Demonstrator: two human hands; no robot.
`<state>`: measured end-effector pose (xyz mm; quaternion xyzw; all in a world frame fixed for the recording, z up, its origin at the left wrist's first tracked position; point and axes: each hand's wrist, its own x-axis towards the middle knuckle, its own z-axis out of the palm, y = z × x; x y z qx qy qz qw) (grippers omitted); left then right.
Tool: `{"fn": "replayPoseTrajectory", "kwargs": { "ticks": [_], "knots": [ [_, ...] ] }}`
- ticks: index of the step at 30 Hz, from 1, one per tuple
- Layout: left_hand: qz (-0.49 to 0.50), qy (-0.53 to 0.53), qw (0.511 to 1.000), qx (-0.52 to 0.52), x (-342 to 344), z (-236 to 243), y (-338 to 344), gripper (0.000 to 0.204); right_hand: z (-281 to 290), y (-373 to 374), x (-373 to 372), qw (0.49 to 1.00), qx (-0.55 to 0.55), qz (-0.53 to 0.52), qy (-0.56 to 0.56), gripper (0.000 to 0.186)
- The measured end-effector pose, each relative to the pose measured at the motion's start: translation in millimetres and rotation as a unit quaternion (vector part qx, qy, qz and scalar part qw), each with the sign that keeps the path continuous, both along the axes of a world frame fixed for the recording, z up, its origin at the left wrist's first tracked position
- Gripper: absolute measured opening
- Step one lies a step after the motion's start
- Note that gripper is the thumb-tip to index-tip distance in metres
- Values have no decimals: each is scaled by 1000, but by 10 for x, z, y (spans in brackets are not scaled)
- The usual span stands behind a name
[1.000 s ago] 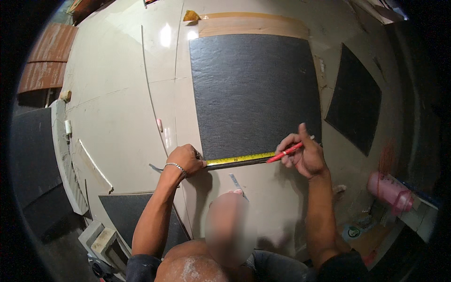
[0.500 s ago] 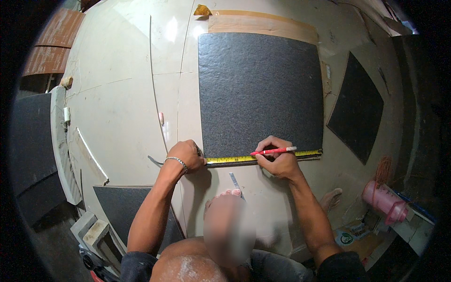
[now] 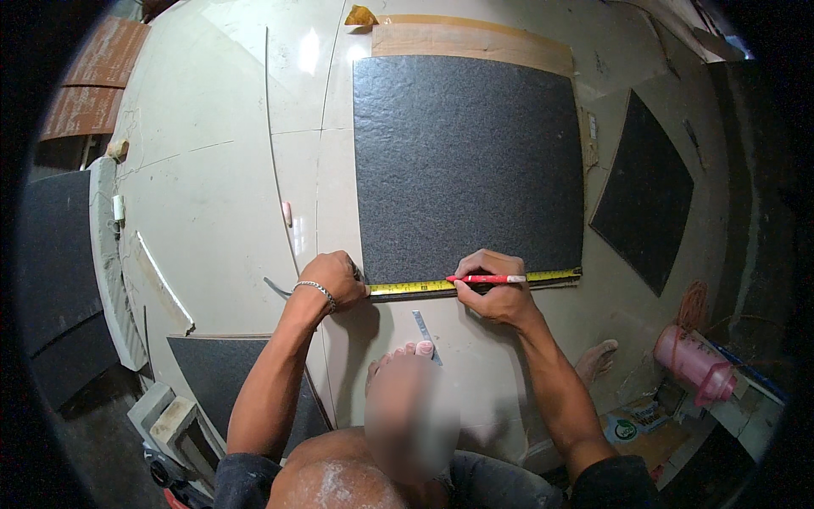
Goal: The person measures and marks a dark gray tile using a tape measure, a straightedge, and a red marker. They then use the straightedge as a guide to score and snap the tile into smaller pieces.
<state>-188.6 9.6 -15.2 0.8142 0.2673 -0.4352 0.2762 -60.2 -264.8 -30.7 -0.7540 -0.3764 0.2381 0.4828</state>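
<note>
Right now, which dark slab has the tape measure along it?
The central slab: the yellow tape measure runs along its near edge; the other slabs, left and right, have none.

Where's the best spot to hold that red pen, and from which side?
I'd pinch the red pen just behind its left-pointing tip, coming from the right, like the right hand. It's thin and straight, so a thumb fits its near side and fingers its far side, leaving its pale back end pointing right.

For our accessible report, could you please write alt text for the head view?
A person's right hand holds a red pen at a yellow tape measure laid along the near edge of a dark slab; the left hand is at the tape's left end.
</note>
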Motion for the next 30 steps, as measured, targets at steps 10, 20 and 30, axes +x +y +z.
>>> {"fn": "replayPoseTrajectory", "kwargs": {
  "ticks": [10,20,30],
  "knots": [
    [-7,1,1000,2,-5,-4,-1,34,-3,8,-4,1000,-22,-8,-2,13],
    [-11,-5,1000,-1,-1,-14,7,36,-6,10,-13,1000,-13,-18,3,12],
    [-9,-5,1000,8,-23,-32,5,40,-11,2,1,1000,-29,-1,-6,14]
  ]
}}
